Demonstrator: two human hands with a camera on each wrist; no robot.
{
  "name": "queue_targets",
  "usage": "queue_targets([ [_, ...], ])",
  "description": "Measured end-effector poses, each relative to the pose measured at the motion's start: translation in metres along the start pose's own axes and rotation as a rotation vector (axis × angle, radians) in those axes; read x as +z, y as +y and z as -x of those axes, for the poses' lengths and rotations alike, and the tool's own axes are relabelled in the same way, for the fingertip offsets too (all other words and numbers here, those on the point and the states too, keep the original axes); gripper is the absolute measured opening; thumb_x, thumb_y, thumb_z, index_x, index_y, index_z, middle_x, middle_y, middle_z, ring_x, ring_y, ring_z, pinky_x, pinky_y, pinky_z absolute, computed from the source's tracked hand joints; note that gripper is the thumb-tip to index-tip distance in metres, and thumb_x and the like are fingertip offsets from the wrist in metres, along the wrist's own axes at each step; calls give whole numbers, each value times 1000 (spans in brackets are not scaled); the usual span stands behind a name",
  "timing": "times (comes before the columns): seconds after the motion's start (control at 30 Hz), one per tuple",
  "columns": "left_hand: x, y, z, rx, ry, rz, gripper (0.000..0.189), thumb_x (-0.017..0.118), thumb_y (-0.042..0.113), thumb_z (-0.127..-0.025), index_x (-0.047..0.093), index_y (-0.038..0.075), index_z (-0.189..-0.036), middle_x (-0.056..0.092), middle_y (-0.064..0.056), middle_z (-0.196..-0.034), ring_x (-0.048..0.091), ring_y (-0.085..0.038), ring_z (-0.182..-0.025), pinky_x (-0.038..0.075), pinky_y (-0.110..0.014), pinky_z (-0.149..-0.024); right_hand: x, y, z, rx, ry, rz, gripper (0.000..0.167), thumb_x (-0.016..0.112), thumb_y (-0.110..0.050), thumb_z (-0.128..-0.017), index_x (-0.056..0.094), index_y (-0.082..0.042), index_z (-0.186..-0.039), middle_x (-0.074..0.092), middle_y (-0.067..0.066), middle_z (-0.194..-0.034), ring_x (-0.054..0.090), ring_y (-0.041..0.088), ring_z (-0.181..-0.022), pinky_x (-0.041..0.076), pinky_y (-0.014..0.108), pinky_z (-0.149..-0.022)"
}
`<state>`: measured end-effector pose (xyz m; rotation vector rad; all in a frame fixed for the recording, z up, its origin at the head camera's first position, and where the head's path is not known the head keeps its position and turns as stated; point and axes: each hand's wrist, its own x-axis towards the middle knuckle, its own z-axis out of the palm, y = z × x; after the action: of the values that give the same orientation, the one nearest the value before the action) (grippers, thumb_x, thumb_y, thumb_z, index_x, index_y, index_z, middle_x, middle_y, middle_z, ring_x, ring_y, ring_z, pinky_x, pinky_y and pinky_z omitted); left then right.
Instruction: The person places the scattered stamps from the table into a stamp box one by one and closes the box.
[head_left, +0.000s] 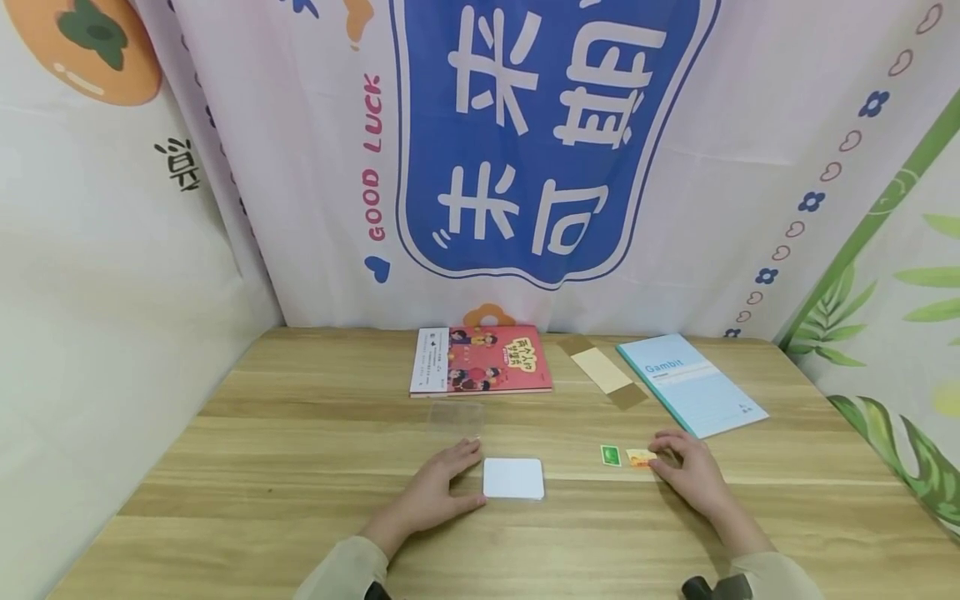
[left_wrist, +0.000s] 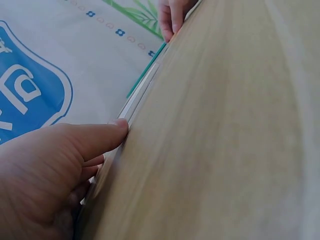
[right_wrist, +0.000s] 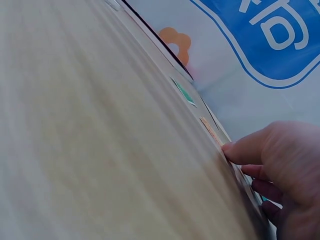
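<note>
A white rounded-corner card (head_left: 513,478) lies on the table in front of the person. Beside its left edge rests the left hand (head_left: 438,492), thumb and fingers spread apart and the thumb tip right at the card's corner. A small yellow-orange stamp-like piece (head_left: 641,457) lies flat to the right. At its right edge is the right hand (head_left: 692,473), with the thumb tip (right_wrist: 229,150) touching that end and the other fingers loosely bent. Just left of it is a small green stamp-like piece (head_left: 611,455), which no hand touches.
A clear plastic sheet or case (head_left: 454,417) lies beyond the left hand. Along the back are a red picture book (head_left: 495,362), a brown-and-cream strip (head_left: 602,371) and a light blue notebook (head_left: 697,385). Printed cloth (head_left: 322,167) hangs behind the wooden table (head_left: 247,467).
</note>
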<state>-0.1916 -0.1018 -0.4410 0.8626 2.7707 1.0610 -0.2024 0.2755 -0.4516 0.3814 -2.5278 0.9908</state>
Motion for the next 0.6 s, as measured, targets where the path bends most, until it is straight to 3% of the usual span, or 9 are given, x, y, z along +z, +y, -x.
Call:
queue_targets([
  [0.3, 2, 1, -1, 16, -2, -24, 64, 62, 38, -77, 43, 1, -126, 34, -11, -133, 24, -28, -123, 18, -47, -98, -6, -10, -4, 125, -133, 71, 10, 64, -2, -72, 57, -6, -77, 50, 23, -108, 37, 41, -102, 26, 52, -85],
  [0.6, 1, 2, 0, 8, -1, -9, 63, 62, 38, -77, 44, 2, -125, 34, -11, -133, 24, -28, -123, 17, -47, -98, -2, -9, -4, 151, -123, 50, 10, 65, -2, -70, 57, -7, -74, 51, 22, -106, 37, 39, -101, 26, 51, -85],
])
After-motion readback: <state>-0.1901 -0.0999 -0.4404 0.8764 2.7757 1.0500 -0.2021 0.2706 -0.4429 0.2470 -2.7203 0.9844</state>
